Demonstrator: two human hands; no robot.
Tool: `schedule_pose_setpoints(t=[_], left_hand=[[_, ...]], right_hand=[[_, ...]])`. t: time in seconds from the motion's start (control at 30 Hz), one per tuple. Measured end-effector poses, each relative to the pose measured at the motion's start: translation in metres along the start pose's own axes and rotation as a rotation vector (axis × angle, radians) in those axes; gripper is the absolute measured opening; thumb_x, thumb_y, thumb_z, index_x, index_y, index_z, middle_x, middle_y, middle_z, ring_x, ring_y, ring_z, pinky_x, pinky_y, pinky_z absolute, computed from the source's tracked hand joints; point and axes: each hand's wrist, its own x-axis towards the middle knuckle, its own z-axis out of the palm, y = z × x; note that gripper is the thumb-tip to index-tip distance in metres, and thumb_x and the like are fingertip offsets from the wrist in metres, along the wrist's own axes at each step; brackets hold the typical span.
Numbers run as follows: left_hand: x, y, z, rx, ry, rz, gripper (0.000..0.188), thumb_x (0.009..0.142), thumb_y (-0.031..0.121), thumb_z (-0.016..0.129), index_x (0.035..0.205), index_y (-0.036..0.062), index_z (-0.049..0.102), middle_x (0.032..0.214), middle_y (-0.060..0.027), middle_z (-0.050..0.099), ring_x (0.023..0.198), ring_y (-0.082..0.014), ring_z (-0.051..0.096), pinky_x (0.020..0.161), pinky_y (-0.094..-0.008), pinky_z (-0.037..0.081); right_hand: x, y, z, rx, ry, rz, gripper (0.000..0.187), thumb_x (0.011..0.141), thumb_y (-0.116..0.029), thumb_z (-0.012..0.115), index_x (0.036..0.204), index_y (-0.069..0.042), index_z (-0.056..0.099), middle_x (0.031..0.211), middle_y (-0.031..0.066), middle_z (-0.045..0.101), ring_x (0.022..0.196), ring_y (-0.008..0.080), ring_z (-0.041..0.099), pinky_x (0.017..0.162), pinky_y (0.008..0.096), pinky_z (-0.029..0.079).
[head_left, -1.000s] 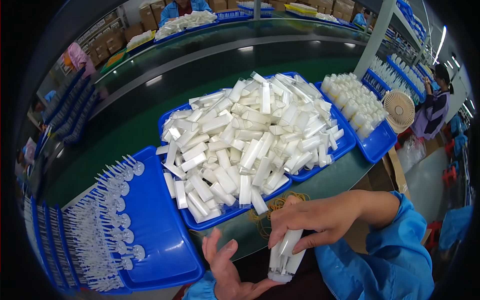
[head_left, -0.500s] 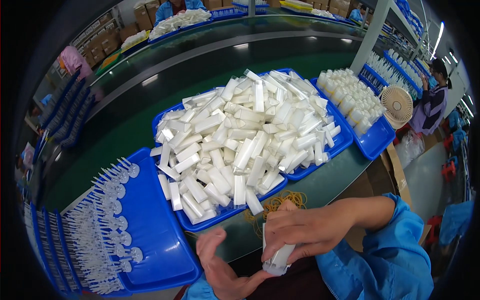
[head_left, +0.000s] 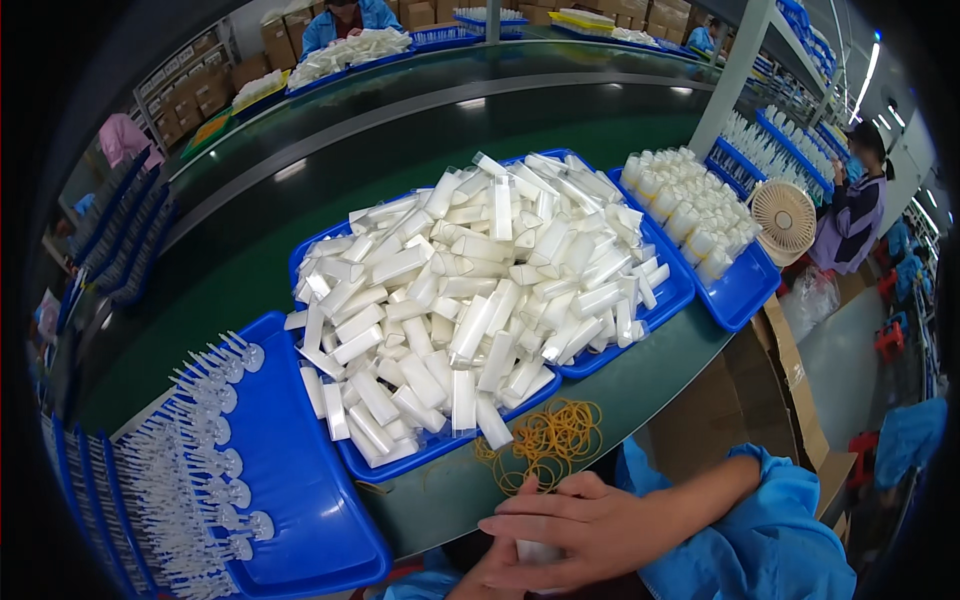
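Close to my body, both hands are closed together around a white piece in clear plastic (head_left: pixel 540 551), of which only a small part shows between the fingers. My right hand (head_left: pixel 590 528) lies across the top of it. My left hand (head_left: pixel 500 568) wraps it from below and the left, its fingers partly hidden. Just beyond my hands, a loose heap of yellow rubber bands (head_left: pixel 560 436) rests on the green work surface (head_left: pixel 455 502). Past the bands, many similar white pieces (head_left: pixel 480 300) in clear sleeves are heaped on blue trays (head_left: pixel 400 462).
At the left a blue tray (head_left: pixel 300 530) bears rows of clear stemmed parts (head_left: pixel 190 470). Banded white bundles (head_left: pixel 690 200) fill a blue bin at the right, beside a small fan (head_left: pixel 783 218). A cardboard box (head_left: pixel 720 400) stands at my right. Co-workers are across the belt and at right.
My left hand has come up from its spread pose and closed around the white piece with my right. Both hands now sit lower and nearer my body, and the view has shifted slightly.
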Motion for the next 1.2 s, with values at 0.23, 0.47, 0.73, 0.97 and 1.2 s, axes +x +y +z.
schedule_pose_setpoints(t=[0.23, 0.47, 0.73, 0.97, 1.2], left_hand=[[-0.006, 0.0, -0.015, 0.18, 0.194, -0.106, 0.058, 0.071, 0.022, 0.078, 0.114, 0.0018, 0.045, 0.097, -0.0105, 0.055, 0.087, -0.0218, 0.055, 0.081, -0.0358, 0.046], [0.004, 0.008, 0.0, 0.149, 0.066, 0.199, 0.031, 0.079, 0.015, 0.068, 0.096, 0.0024, 0.046, 0.083, -0.0114, 0.058, 0.073, -0.021, 0.059, 0.066, -0.0319, 0.051], [0.0, 0.014, 0.005, 0.233, 0.177, 0.184, 0.031, 0.077, 0.008, 0.068, 0.096, 0.0011, 0.044, 0.073, -0.0114, 0.057, 0.061, -0.0184, 0.058, 0.05, -0.0261, 0.048], [0.002, 0.021, 0.012, 0.446, 0.443, 0.21, 0.023, 0.075, -0.004, 0.064, 0.09, 0.0003, 0.047, 0.076, -0.0097, 0.055, 0.061, -0.0146, 0.056, 0.05, -0.0235, 0.046], [0.011, 0.03, 0.025, 0.419, 0.62, 0.599, 0.026, 0.076, -0.005, 0.062, 0.097, -0.0012, 0.047, 0.076, -0.0088, 0.056, 0.062, -0.0142, 0.056, 0.053, -0.0243, 0.047]], right_hand=[[-0.021, 0.029, -0.003, 0.22, -0.145, 0.222, 0.072, 0.071, -0.043, 0.07, 0.129, -0.01, 0.043, 0.128, 0.0183, 0.041, 0.117, 0.0321, 0.04, 0.085, 0.0412, 0.027], [-0.027, 0.06, 0.018, -0.547, 0.221, 0.603, 0.032, 0.064, -0.032, 0.076, 0.085, -0.013, 0.062, 0.109, 0.0093, 0.048, 0.098, 0.0265, 0.045, 0.077, 0.039, 0.026], [-0.031, 0.067, 0.021, -0.486, 0.203, 0.605, 0.014, 0.069, -0.024, 0.072, 0.074, -0.015, 0.062, 0.078, -0.0005, 0.044, 0.078, 0.0197, 0.043, 0.068, 0.0362, 0.027], [-0.018, 0.067, -0.017, -0.221, 0.348, 0.563, 0.01, 0.066, -0.022, 0.077, 0.069, -0.018, 0.068, 0.07, -0.0031, 0.047, 0.072, 0.0167, 0.045, 0.067, 0.0342, 0.027], [-0.001, 0.066, -0.023, -0.109, 0.317, 0.489, 0.011, 0.067, -0.019, 0.077, 0.071, -0.015, 0.069, 0.066, -0.0015, 0.048, 0.067, 0.0166, 0.048, 0.064, 0.031, 0.033]])
